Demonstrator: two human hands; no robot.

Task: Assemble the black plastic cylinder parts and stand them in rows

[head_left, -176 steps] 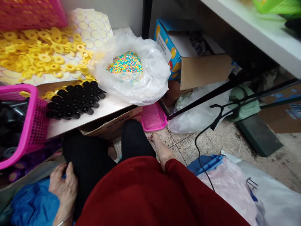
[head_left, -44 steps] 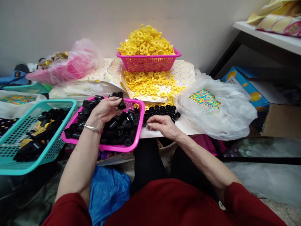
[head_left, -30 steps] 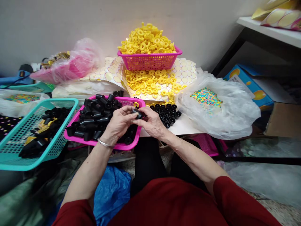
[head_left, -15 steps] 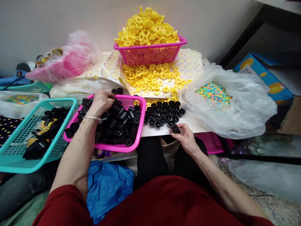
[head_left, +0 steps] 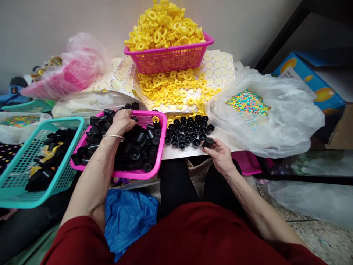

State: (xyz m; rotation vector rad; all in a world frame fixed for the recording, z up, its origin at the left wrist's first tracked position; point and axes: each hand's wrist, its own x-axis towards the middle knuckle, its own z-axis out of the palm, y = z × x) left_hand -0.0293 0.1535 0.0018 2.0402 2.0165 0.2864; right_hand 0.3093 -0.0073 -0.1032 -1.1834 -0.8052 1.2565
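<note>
The right hand [head_left: 220, 152] is gripping a black cylindrical cap [head_left: 208, 142] between thumb and fingers, holding it just beside the front right corner of a cluster of black cups [head_left: 188, 131], which are standing close together in rough rows with their open ends facing up on the white tabletop [head_left: 176, 154]. The left hand [head_left: 122, 120] is resting among the loose black cylinders [head_left: 128, 148] near the back of the pink mesh basket [head_left: 161, 149], its fingers curling downward; a black piece is lying by the fingertips, but whether they are gripping it cannot be told. A bracelet [head_left: 112, 136] is circling the left wrist. To the left of the pink mesh basket, a turquoise basket [head_left: 23, 204] is holding more black pieces mixed with yellow ones. Behind the black cups, yellow ring parts [head_left: 167, 87] are lying scattered over a sheet printed with circles [head_left: 220, 71], and a second pink basket [head_left: 168, 60] is standing behind them, carrying a tall heap of similar yellow rings. To the right, a translucent plastic bag [head_left: 288, 117] is lying open around multicoloured beads [head_left: 248, 102], with a blue carton [head_left: 299, 79] sitting beyond it. Blue crumpled material [head_left: 129, 217] is lying below the table edge, near the left forearm.
</note>
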